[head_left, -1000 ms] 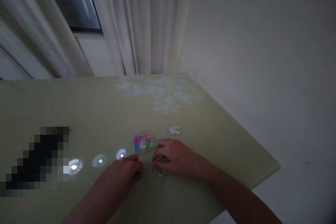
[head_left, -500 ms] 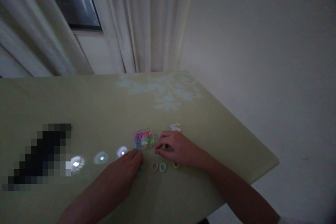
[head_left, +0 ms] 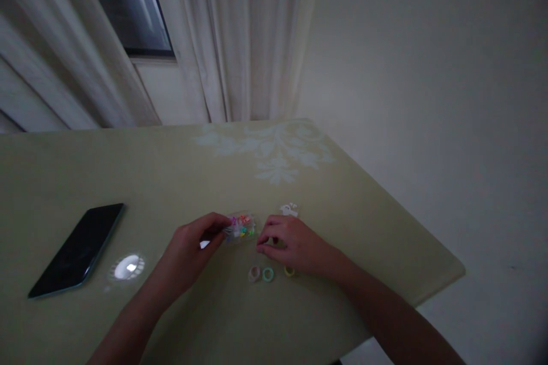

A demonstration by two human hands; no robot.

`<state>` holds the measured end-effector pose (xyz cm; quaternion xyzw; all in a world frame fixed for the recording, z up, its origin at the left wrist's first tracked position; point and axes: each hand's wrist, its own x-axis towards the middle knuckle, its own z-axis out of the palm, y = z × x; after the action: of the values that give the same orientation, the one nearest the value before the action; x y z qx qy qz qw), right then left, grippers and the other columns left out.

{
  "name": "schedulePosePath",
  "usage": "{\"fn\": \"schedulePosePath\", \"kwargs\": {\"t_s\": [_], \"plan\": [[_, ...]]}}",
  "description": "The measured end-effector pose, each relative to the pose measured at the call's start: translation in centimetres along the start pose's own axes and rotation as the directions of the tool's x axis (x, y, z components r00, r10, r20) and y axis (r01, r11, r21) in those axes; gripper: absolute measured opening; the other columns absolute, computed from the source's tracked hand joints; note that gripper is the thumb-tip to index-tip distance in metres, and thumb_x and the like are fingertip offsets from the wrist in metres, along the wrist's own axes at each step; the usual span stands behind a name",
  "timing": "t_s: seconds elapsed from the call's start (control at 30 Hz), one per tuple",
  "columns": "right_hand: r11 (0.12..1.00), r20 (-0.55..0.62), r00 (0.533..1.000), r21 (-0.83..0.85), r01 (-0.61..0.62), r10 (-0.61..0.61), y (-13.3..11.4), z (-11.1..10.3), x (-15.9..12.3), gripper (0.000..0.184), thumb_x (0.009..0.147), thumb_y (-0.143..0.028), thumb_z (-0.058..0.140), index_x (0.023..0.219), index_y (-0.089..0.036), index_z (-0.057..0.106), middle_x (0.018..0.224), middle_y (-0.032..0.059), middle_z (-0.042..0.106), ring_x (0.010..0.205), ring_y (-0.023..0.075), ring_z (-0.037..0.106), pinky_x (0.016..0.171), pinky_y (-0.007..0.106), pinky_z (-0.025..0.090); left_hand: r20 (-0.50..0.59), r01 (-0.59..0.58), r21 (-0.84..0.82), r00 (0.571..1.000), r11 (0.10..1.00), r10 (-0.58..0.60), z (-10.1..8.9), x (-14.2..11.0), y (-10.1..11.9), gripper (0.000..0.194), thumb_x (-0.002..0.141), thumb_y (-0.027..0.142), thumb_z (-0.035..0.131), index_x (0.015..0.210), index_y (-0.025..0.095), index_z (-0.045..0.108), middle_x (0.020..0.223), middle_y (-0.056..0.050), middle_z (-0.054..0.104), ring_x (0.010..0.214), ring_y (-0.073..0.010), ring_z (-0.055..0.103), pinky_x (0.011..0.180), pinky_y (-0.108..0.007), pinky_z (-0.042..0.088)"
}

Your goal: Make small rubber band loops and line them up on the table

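Note:
A small clear compartment box (head_left: 237, 238) lies on the table, holding several tiny pieces in pink, orange, yellow, green and other colours. My left hand (head_left: 199, 242) has its thumb and fingers closed on the box's left end, hiding part of it. Just right of the box, my right hand (head_left: 282, 244) is closed in a pinch; whatever its fingertips hold is too small to make out. Nearer to me lie a pale pink ring (head_left: 254, 274), a mint green ring (head_left: 268, 274) and a yellow ring (head_left: 290, 271), the last partly under my right hand.
Small white pieces (head_left: 289, 209) lie just beyond my right hand. A dark tablet or phone (head_left: 79, 251) rests on the table (head_left: 171, 171) at the left, near a bright light reflection. Curtains (head_left: 257, 40) hang behind the table, and a wall stands at the right.
My left hand has risen from the table in front of the box to its left end and closed there. The blue ring beside it is no longer visible. My right hand has barely moved.

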<state>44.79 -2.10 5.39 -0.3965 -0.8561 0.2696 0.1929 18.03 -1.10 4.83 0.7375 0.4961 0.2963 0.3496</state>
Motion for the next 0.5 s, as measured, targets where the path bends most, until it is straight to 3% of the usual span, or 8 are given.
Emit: {"fn": "schedulePosePath", "kwargs": {"t_s": [0.3,0.5], "plan": [[1.0,0.004,1.0,-0.01,0.012,-0.012,-0.1,0.0,-0.1,0.015,0.098,-0.029,0.073,0.101,-0.017,0.082,0.095,0.0055,0.071,0.086,0.016,0.066,0.079,0.027,0.046,-0.099,-0.098,0.213,0.988,0.972,0.121,0.7,0.6,-1.9,0.018,0.09,0.031,0.061,0.098,0.026,0.078,0.086,0.0,0.081,0.075,-0.0191,0.075,0.072,-0.03,0.059],[1.0,0.01,1.0,-0.012,0.029,-0.029,-0.1,0.1,-0.1,0.015,0.098,-0.028,0.073,0.101,-0.016,0.081,0.096,0.0056,0.072,0.087,0.016,0.066,0.079,0.026,0.046,-0.06,-0.241,0.33,0.96,0.913,0.275,1.0,0.8,-3.1,0.028,0.099,0.03,0.055,0.102,0.026,0.083,0.095,-0.005,0.083,0.088,-0.0225,0.076,0.082,-0.034,0.06]]}}
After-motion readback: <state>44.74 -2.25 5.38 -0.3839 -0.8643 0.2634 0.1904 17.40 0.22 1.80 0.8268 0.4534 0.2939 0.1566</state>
